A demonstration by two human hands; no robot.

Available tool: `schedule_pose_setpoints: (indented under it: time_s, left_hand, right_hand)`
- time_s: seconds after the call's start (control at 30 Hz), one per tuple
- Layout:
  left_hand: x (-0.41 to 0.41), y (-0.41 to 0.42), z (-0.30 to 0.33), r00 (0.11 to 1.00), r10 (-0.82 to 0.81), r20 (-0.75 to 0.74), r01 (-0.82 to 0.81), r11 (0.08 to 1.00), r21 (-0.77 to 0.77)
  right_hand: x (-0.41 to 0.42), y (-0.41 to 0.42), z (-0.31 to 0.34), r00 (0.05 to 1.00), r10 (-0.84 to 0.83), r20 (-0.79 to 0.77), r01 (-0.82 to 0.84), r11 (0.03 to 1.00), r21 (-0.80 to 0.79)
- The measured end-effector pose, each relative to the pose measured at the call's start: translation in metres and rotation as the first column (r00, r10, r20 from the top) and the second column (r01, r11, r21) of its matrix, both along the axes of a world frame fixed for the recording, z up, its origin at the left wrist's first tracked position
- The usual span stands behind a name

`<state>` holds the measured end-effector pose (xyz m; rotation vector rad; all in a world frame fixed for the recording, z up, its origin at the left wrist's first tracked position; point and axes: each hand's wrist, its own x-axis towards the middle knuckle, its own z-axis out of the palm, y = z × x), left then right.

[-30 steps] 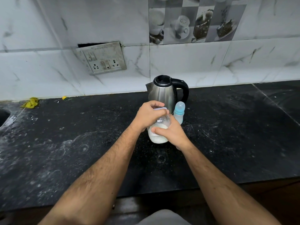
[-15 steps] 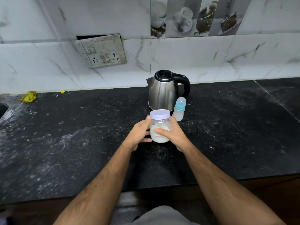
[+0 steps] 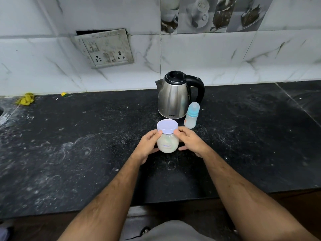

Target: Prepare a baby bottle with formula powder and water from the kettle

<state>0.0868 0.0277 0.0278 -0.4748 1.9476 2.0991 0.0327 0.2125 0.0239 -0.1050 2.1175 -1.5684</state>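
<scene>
Fingers: the fingers (image 3: pixel 159 132) of both hands curl around a small clear jar, one hand on each side, thumbs toward the viewer.
Left hand: the left hand (image 3: pixel 147 145) holds the jar's left wall, with a fingertip up near the edge of the lid.
Right hand: the right hand (image 3: pixel 192 141) holds the jar's right wall, its upper fingertip touching the lid's rim.
Jar: the jar (image 3: pixel 167 142) stands upright on the table, about half full of pale formula powder, with its lilac lid (image 3: pixel 167 126) in place.
Step in hand: the powder jar looks steadied between both hands, closed, so the powder stage seems either about to begin or just finished; the picture alone cannot say which.
Next move: if the jar is to be opened, one hand must hold the body firm while the other turns the lid; otherwise the jar must be set aside.
Baby bottle: the baby bottle (image 3: pixel 191 118) stands upright just behind and right of the jar, apart from it, cap on, just beside the kettle.
Kettle: the steel kettle (image 3: pixel 174 98) with a black handle stands behind the jar, lid shut.
Table: the dark table (image 3: pixel 86 145) is streaked with white dust.
In the way: the bottle stands close behind the right hand and could be knocked over.
Further off: a yellow rag (image 3: pixel 26 99) lies far left of the jar; a wall socket plate (image 3: pixel 105 47) hangs loose above.
</scene>
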Motion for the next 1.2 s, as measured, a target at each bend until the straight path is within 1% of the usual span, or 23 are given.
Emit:
schedule_pose_setpoints:
  time_s: [0.13,0.3,0.43,0.7,0.9,0.97,1.1,1.17,1.2]
  left_hand:
    - [-0.017,0.002,0.001,1.0,0.006,0.008,-0.006,1.0,0.024]
    - [-0.043,-0.003,0.008,0.998,0.004,0.065,0.0,0.998,-0.062]
    - [-0.058,-0.007,0.003,0.999,0.015,0.05,-0.01,0.996,-0.089]
    - [-0.075,-0.003,-0.005,0.997,0.048,0.06,-0.044,0.997,-0.063]
    - [-0.079,-0.003,-0.003,0.996,0.056,0.063,-0.053,0.997,-0.062]
    - [-0.078,-0.002,-0.003,0.997,0.051,0.066,-0.047,0.997,-0.064]
    - [-0.076,0.0,0.002,0.996,0.061,0.071,-0.056,0.996,-0.072]
    - [-0.072,0.001,0.004,0.995,0.082,0.053,-0.078,0.995,-0.065]
    - [-0.072,0.002,0.004,0.994,0.1,0.031,-0.097,0.991,-0.092]
  right_hand:
    - [-0.016,-0.002,-0.006,0.997,-0.054,0.054,0.059,0.992,-0.115]
    - [-0.034,-0.007,-0.003,0.997,-0.057,0.056,0.062,0.994,-0.092]
    - [-0.048,-0.012,-0.002,0.995,-0.044,0.085,0.052,0.994,-0.093]
    - [-0.064,-0.02,-0.005,0.985,-0.072,0.154,0.104,0.972,-0.209]
    - [-0.066,-0.018,-0.014,0.978,-0.063,0.198,0.113,0.961,-0.251]
    - [-0.066,-0.018,-0.015,0.977,-0.062,0.202,0.114,0.96,-0.255]
    - [-0.064,-0.016,-0.011,0.977,-0.056,0.205,0.101,0.971,-0.215]
    - [-0.061,-0.016,-0.008,0.975,-0.068,0.209,0.114,0.97,-0.215]
    - [-0.059,-0.017,-0.005,0.977,-0.097,0.189,0.133,0.974,-0.183]
